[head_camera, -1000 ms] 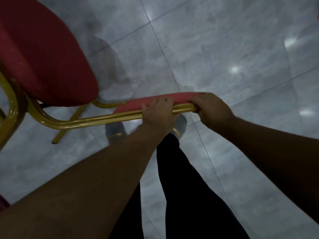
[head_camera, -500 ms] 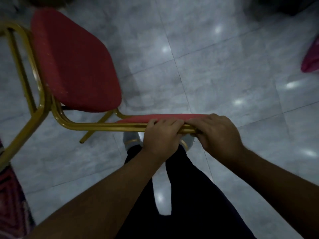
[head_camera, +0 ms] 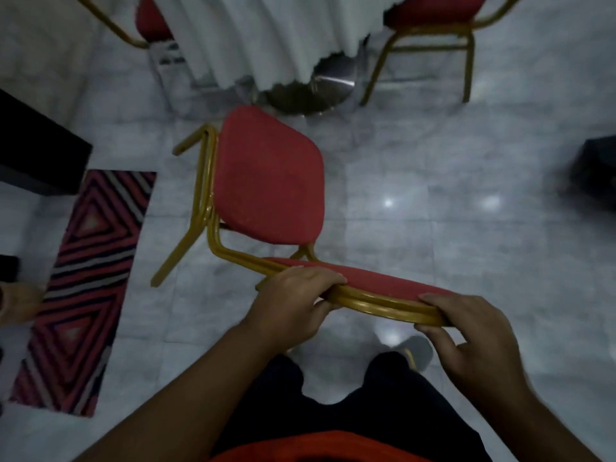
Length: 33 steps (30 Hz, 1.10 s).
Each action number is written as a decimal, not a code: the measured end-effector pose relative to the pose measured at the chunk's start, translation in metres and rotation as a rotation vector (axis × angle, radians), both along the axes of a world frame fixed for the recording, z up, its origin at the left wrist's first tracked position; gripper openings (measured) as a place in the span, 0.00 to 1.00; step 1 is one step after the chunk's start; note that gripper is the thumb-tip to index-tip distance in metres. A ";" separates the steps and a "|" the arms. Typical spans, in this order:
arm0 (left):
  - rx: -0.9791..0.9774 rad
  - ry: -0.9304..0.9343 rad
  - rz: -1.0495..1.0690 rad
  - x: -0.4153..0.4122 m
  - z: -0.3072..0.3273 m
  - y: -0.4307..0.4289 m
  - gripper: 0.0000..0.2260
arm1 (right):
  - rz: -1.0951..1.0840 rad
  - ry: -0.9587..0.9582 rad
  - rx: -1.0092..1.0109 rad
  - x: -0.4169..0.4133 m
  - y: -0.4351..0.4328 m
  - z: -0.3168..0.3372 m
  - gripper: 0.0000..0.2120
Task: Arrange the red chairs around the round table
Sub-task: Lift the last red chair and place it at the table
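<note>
A red chair [head_camera: 270, 181] with a gold metal frame stands in front of me, its seat pointing toward the round table [head_camera: 266, 38] draped in a white cloth at the top. My left hand [head_camera: 293, 298] grips the left part of the chair's backrest top rail. My right hand [head_camera: 466, 331] holds the right end of the same rail. Two more red chairs stand by the table, one [head_camera: 150, 21] at the top left and one [head_camera: 433, 18] at the top right.
A striped red and black rug [head_camera: 86, 278] lies on the grey tiled floor at the left, beside a dark piece of furniture [head_camera: 36, 155]. A dark object [head_camera: 596, 171] sits at the right edge. The table's metal base [head_camera: 320, 91] shows under the cloth.
The view has lifted, bringing the table and two other chairs into sight. The chair has swung so its seat faces the table. My hands have spread apart on the backrest.
</note>
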<state>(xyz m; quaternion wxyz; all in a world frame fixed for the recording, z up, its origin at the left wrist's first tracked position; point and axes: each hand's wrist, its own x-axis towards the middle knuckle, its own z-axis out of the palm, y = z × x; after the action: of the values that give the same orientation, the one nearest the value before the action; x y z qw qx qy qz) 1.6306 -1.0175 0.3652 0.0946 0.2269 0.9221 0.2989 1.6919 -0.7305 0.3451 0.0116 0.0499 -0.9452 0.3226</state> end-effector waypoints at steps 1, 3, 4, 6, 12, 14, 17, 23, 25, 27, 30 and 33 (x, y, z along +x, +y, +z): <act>0.023 0.021 0.002 0.003 0.011 -0.018 0.16 | 0.015 0.030 0.026 -0.003 -0.020 0.015 0.17; 0.099 0.083 -0.012 0.010 0.032 -0.051 0.16 | 0.051 0.104 0.066 -0.009 -0.066 0.043 0.16; 0.130 0.120 -0.026 0.014 0.041 -0.067 0.16 | 0.070 0.135 0.089 -0.012 -0.091 0.056 0.16; 0.162 0.180 -0.031 0.020 0.057 -0.109 0.15 | 0.108 0.201 0.122 -0.016 -0.145 0.081 0.16; 0.119 0.086 0.100 0.051 0.092 -0.243 0.16 | 0.317 0.254 0.159 -0.017 -0.288 0.122 0.17; 0.058 0.087 0.147 0.060 0.099 -0.268 0.16 | 0.407 0.263 0.162 -0.014 -0.325 0.127 0.17; -0.093 0.166 0.204 0.067 0.107 -0.292 0.16 | 0.473 0.229 0.196 -0.016 -0.352 0.128 0.19; -0.244 0.338 0.396 0.083 0.101 -0.333 0.11 | 0.528 0.096 0.059 -0.022 -0.368 0.101 0.20; -0.248 0.381 0.440 0.084 0.092 -0.348 0.09 | 0.559 0.111 0.091 -0.024 -0.384 0.099 0.22; -0.221 0.405 0.466 0.083 0.083 -0.356 0.08 | 0.563 0.113 0.146 -0.030 -0.394 0.100 0.24; -0.141 0.401 0.532 0.079 0.069 -0.355 0.08 | 0.539 0.108 0.207 -0.043 -0.397 0.100 0.26; -0.071 0.359 0.566 0.067 0.059 -0.349 0.09 | 0.493 0.132 0.249 -0.051 -0.394 0.101 0.24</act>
<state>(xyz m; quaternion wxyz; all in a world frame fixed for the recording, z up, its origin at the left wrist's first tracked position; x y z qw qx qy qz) 1.6972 -1.3662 0.4244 -0.1481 0.0074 0.9604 0.2361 1.6407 -1.1242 0.4457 -0.0120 0.3003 -0.9340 0.1933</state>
